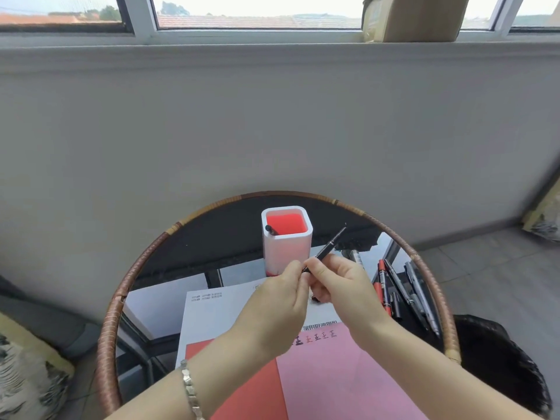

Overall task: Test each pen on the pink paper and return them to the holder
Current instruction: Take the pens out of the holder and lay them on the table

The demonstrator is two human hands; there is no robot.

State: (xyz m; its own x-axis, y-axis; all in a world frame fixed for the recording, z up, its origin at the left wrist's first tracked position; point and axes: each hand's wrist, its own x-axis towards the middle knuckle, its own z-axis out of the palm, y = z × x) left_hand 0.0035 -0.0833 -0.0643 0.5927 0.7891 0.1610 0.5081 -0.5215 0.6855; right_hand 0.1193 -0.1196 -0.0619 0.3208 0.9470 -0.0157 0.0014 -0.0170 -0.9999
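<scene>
1. Holder (286,237): white square cup with a red inside, upright at the back-centre of the round glass table (194,241). Just one dark pen (272,230) in it, leaning in the front-left corner; rest of the cup is bare.
2. Right hand (339,286) pinches a thin black pen (325,249) by its lower end; the pen tilts up and right, tip in the air just beside the holder's right wall.
3. Left hand (280,301) fingers closed against the same pen's lower end, meeting the right fingers; exactly what they grip, can't tell.
4. Pink paper (342,377) lies front-right under the wrists, with red and dark marks near its top edge.
5. Loose pens (406,292), black and red, lie in a bunch on the glass right of the hands, outside the holder.
</scene>
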